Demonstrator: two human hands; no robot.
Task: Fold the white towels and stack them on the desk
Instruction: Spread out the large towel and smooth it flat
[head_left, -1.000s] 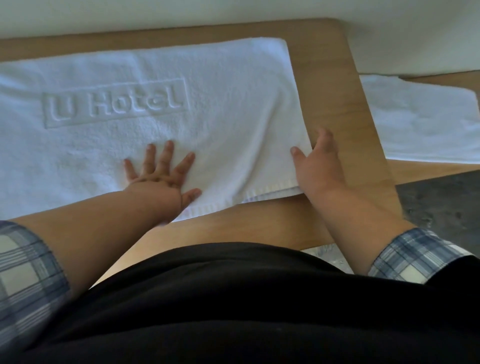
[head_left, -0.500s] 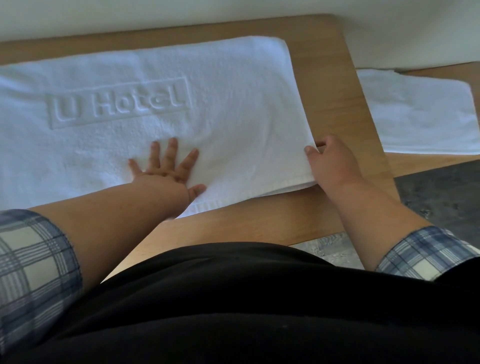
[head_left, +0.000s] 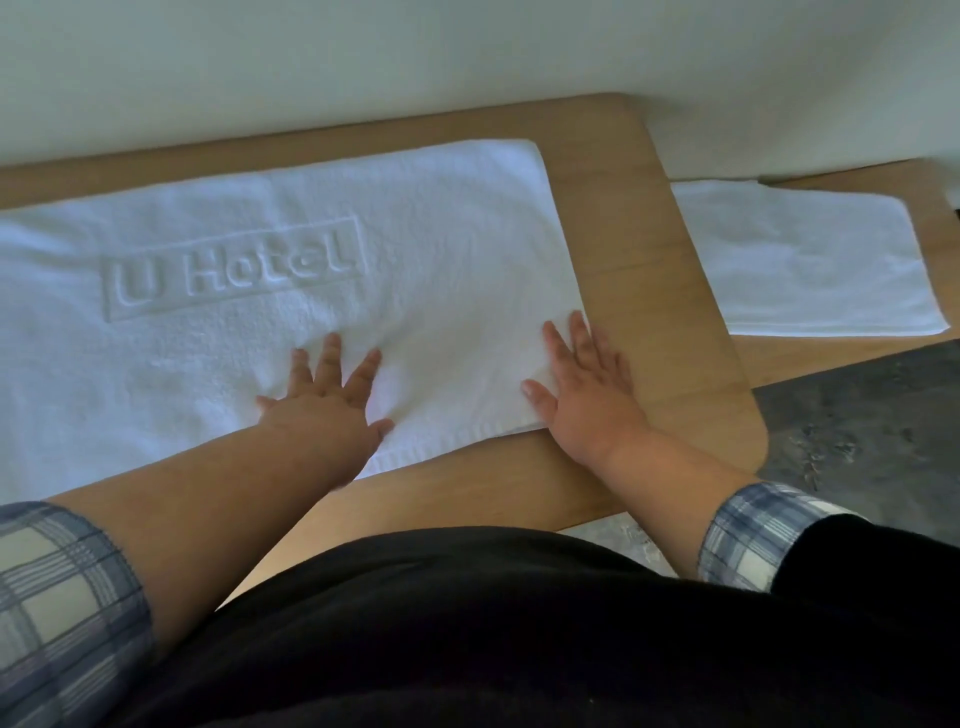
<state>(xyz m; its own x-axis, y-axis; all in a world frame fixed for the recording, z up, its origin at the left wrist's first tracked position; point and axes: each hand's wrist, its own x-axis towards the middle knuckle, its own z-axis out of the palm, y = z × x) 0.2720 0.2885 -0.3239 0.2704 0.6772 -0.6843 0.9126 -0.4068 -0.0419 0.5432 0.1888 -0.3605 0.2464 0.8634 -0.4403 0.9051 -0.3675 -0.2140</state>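
Flat on a light wooden desk (head_left: 634, 270), a white terry towel embossed "U Hotel" (head_left: 415, 270) runs off frame at left; the left hand (head_left: 322, 410) and right hand (head_left: 587, 395) press it with fingers spread, the right at its near corner. Another folded white towel (head_left: 810, 265) lies well apart at right, on a lower wooden surface

Wooden desk (head_left: 649, 249), white towel (head_left: 415, 249) marked "U Hotel" lying flat across it, second towel (head_left: 810, 260) lying on neighbouring wooden surface (head_left: 805, 358) at right.
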